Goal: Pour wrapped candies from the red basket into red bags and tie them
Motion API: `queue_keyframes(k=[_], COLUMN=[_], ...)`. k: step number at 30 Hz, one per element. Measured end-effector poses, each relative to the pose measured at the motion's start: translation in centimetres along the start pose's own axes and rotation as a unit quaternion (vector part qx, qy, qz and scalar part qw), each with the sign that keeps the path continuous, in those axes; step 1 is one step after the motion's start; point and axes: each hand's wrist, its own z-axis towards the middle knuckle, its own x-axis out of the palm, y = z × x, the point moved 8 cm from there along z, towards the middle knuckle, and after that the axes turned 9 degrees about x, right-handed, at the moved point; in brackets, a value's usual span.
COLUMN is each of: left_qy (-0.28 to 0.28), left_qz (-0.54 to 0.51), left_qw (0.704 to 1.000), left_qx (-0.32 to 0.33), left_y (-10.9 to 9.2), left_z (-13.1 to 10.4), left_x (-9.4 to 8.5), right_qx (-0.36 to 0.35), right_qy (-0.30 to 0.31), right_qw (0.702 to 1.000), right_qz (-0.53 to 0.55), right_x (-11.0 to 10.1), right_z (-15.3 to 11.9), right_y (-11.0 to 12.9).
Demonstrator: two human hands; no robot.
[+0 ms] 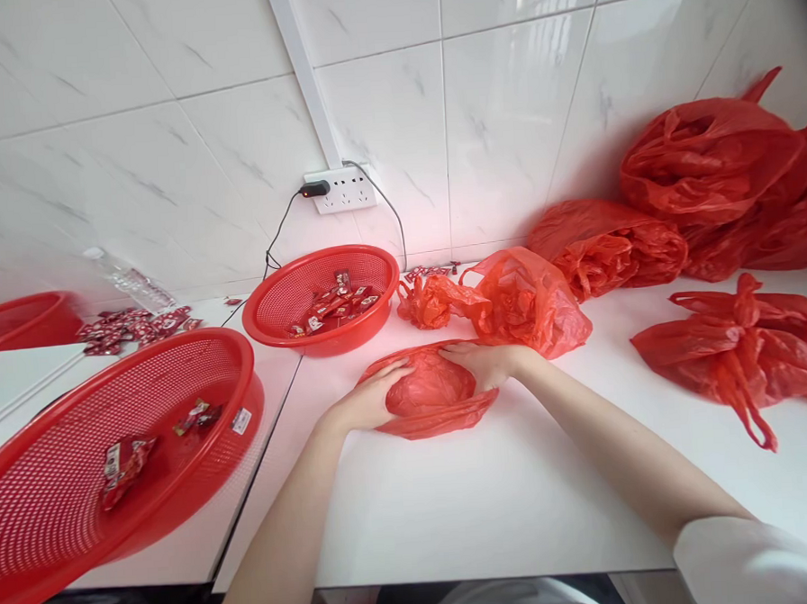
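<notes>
A red plastic bag [432, 391] lies on the white table in front of me, its mouth spread wide and facing up. My left hand [372, 398] is at the left side of the mouth, fingers stretched out along the inside of the rim. Opposite it, my right hand [484, 363] reaches in at the right side, fingers and thumb apart against the plastic. Both hands touch the bag, and its bottom shows between them. Just behind my right hand sits a crumpled, filled red bag [529, 300].
A red colander [324, 342] with wrapped snack packets stands behind; a larger red colander [238, 374] with a few packets is at left. More packets [131, 330] lie by a clear bottle [132, 285]. Tied red bags [744, 347] fill the right side. A power strip [344, 192] is on the wall.
</notes>
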Motion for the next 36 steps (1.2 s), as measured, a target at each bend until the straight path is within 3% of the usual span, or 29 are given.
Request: queue_keyframes(k=[29,33,36], left_qy=[-0.009,-0.054,-0.146], left_qz=[-0.008,-0.040,-0.178], left_qw=[1.000,0.998,0.973], left_qx=[-0.002,-0.003,-0.028], left_y=[-0.3,-0.5,-0.2], left_z=[-0.1,0.1,0.1], left_x=[-0.2,-1.0,-2.4], right_qx=[0.006,0.006,-0.028], right_qy=[-0.001,-0.022,-0.055], right_qw=[1.000,1.000,0.998], right_qz=[0.001,0.005,0.026], right_x=[0.0,-0.8,-2.1], right_z=[0.0,-0.6,-1.5], right_y=[0.0,0.5,1.5])
